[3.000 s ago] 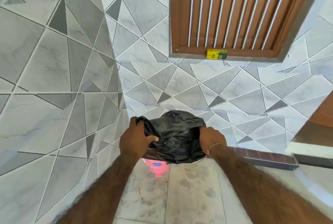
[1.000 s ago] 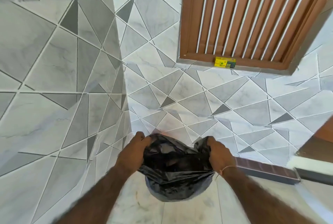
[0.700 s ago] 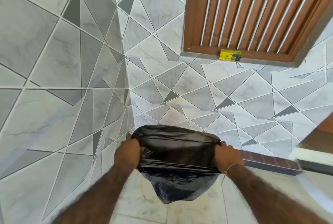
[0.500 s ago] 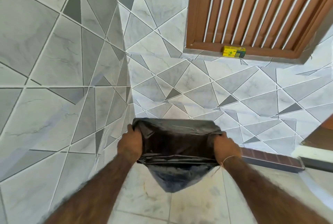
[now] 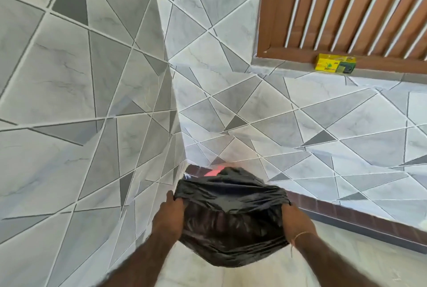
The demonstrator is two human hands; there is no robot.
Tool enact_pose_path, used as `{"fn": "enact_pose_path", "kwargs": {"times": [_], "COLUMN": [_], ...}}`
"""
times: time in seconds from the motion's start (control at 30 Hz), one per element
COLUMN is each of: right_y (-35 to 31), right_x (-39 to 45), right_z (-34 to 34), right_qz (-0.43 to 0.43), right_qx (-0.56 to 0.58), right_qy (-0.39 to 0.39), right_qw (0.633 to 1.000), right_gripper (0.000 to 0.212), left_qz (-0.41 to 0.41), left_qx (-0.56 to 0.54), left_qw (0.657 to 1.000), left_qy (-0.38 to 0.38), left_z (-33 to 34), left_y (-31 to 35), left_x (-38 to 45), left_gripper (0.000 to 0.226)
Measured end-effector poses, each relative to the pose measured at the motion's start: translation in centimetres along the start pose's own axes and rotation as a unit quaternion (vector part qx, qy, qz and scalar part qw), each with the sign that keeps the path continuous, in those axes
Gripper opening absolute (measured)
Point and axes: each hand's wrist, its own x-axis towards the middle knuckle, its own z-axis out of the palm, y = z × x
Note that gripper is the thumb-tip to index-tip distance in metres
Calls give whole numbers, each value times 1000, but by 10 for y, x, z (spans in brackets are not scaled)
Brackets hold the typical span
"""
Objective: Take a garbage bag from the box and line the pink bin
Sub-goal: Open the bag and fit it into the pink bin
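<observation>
In the tiled corner, over the floor | garbage bag (image 5: 231, 215) is held stretched open between left hand (image 5: 169, 214) and right hand (image 5: 294, 223), fingers clamped on its mouth | pink bin (image 5: 213, 172) is glimpsed behind | bag judged taken; lining left | box (image 5: 335, 66) on sill.

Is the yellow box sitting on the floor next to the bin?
No, the yellow box rests on the window ledge, well above the pink bin.
</observation>
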Motion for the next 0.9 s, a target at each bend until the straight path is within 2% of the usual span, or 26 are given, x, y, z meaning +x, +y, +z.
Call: {"fn": "enact_pose_path", "kwargs": {"times": [0.13,0.27,0.37,0.5,0.6,0.7,0.8,0.9], "right_y": [2,2,-4,-21,-35,-44,-57,-79], "right_x": [48,81,102,128,148,159,176,192], "right_z": [-12,-28,-36,-50,-65,-69,-76,-89], "right_qz": [-18,-50,-76,-117,-96,-76,-67,-65], "right_qx": [18,25,46,26,12,-29,6,10], "right_qy": [-40,-69,-38,-11,8,-20,27,49], "right_qw": [999,996,995,993,995,996,997,997], "right_gripper": [31,46,31,41,36,34,32,35], "left_qz": [-18,-23,-37,-69,-65,-64,-85,-52], "left_qx": [63,74,88,40,38,83,72,95], "left_qw": [998,997,995,997,995,994,993,993], "left_qy": [2,-4,-8,21,58,23,42,51], "left_z": [3,11,9,-12,-26,-32,-46,-49], "left_y": [17,33,44,60,63,55,49,43], "left_x": [32,55,66,86,105,117,139,164], "left_gripper": [35,35,40,40,37,36,34,39]}}
